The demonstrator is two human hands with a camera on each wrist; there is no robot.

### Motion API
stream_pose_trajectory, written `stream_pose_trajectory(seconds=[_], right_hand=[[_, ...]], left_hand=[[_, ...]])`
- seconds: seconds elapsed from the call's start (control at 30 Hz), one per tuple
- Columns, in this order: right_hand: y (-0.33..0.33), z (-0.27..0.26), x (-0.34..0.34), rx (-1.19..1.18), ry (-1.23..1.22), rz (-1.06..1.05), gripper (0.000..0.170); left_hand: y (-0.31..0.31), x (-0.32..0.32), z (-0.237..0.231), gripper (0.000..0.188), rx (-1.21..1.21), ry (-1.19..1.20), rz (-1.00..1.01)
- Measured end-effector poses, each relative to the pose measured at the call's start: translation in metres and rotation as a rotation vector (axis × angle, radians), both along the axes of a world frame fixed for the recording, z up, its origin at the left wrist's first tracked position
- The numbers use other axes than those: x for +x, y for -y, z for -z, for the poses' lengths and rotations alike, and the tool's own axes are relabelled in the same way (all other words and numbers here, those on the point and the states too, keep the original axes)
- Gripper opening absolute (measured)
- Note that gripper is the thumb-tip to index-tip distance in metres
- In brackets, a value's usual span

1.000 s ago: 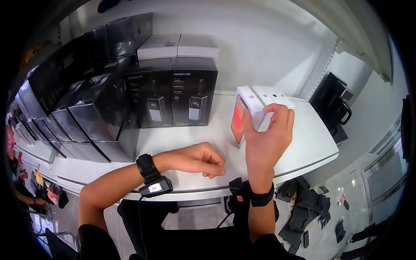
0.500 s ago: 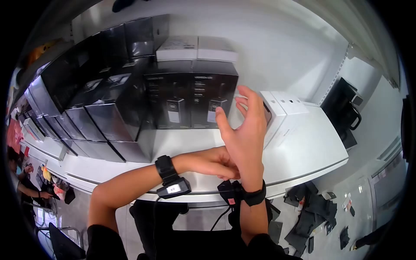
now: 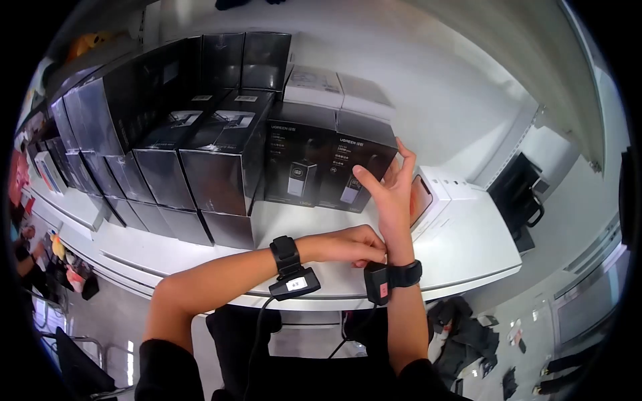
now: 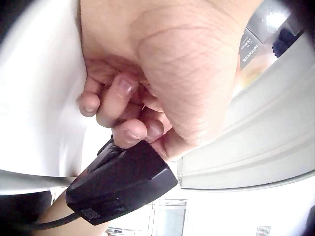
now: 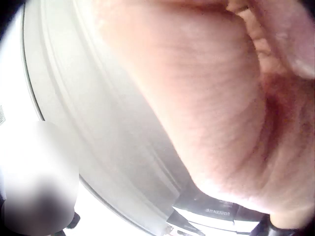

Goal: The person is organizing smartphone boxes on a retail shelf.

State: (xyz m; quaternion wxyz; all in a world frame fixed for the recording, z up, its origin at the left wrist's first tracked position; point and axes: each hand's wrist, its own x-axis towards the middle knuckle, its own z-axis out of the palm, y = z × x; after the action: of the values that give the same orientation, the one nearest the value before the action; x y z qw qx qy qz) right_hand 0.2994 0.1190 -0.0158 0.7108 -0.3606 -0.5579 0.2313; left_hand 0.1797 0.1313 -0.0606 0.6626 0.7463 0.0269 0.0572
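My right hand is at the right black UGREEN power bank box. Its thumb lies across the front face while the other fingers reach round the right side, gripping that edge. In the right wrist view the palm fills much of the picture. My left hand is idle over the white counter, near the right wrist, its fingers loosely curled. From the left wrist view those fingers hold nothing and lie right by the black wrist camera. A matching power bank box stands beside the gripped one.
Stacked black boxes fill the left side. Flat white boxes lie on top of the power bank boxes. White phone boxes stand on the counter to the right, with a black appliance beyond. Dark packaging litters the floor.
My right hand has left the white phone boxes, moved left and taken hold of the right power bank box. The left hand stays loosely curled by the counter's front; the head view has shifted.
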Motion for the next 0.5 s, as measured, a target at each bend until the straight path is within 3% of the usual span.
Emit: stream_pose_trajectory(seconds=[0.1, 0.2, 0.3, 0.4, 0.5], right_hand=[[0.004, -0.005, -0.006, -0.076, -0.098, -0.054, 0.082], [-0.002, 0.004, 0.0, -0.076, -0.084, 0.057, 0.086], [0.015, 0.003, -0.003, -0.048, 0.143, 0.333, 0.091], [0.034, 0.015, -0.008, 0.028, 0.13, 0.415, 0.094], [0.059, 0.015, -0.014, 0.064, 0.063, 0.282, 0.091]], left_hand=[[0.0, 0.001, 0.001, 0.029, -0.037, -0.002, -0.036], [0.0, 0.002, 0.003, 0.027, -0.077, 0.011, -0.035], [0.005, -0.002, -0.001, 0.027, -0.001, -0.023, -0.004], [0.007, -0.005, -0.003, 0.027, 0.144, -0.007, 0.132], [0.009, -0.004, -0.003, 0.03, 0.129, 0.064, 0.217]])
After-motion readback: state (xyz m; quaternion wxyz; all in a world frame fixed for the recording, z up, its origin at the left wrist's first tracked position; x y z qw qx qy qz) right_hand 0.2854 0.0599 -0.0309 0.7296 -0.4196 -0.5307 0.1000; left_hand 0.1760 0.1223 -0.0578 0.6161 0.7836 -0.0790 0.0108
